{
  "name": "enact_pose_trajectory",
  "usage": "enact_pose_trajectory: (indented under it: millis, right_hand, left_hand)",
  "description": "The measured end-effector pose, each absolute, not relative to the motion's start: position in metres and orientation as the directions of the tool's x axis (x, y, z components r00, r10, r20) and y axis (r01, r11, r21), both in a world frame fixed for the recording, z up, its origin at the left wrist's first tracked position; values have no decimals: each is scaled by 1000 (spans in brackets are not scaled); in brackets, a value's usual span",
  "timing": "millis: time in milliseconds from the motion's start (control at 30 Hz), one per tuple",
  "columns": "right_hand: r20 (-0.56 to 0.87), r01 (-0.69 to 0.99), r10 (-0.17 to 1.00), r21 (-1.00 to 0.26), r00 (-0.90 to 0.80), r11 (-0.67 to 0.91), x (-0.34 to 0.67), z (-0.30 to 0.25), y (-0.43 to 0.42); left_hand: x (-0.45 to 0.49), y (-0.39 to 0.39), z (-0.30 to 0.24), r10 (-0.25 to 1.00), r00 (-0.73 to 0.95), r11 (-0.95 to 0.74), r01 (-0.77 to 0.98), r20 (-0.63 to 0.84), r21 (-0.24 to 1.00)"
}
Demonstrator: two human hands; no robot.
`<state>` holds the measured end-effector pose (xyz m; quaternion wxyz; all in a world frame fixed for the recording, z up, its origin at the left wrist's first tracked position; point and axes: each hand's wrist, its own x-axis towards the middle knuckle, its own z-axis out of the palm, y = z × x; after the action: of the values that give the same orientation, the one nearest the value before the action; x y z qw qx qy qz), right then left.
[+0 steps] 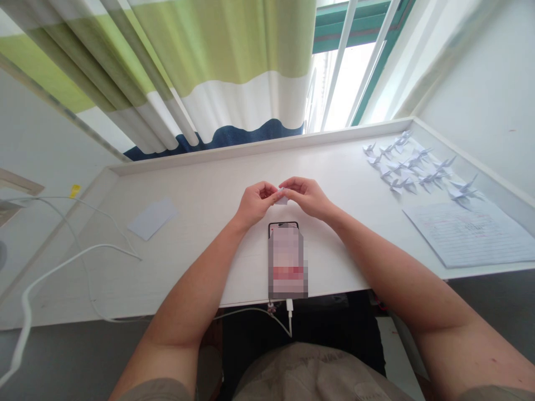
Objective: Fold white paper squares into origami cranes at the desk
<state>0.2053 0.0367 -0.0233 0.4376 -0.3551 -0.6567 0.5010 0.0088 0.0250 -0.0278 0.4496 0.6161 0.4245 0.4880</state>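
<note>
Both of my hands meet over the middle of the white desk (200,223), pinching a small folded piece of pale paper (281,197) between them. My left hand (256,203) grips its left side with fingers curled. My right hand (306,196) holds its right side, fingertips pressed on the fold. Just in front of my hands lies a phone (287,259), screen up, with a white cable plugged into its near end.
Several folded paper cranes (412,167) lie in a group at the far right. A lined sheet (472,233) rests near the right edge. A blank paper slip (152,218) lies at the left. White cables (83,262) trail over the left side. Curtain and window stand behind.
</note>
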Motion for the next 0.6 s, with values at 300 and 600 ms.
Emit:
enact_pose_trajectory:
  millis: [300, 600]
  right_hand:
    - [289, 33, 921, -951, -262, 308, 207, -26, 41]
    - [285, -10, 935, -957, -211, 290, 204, -28, 41]
  left_hand:
    - [9, 18, -21, 952, 200, -250, 72, 232, 966]
    - [6, 21, -25, 954, 196, -247, 95, 225, 964]
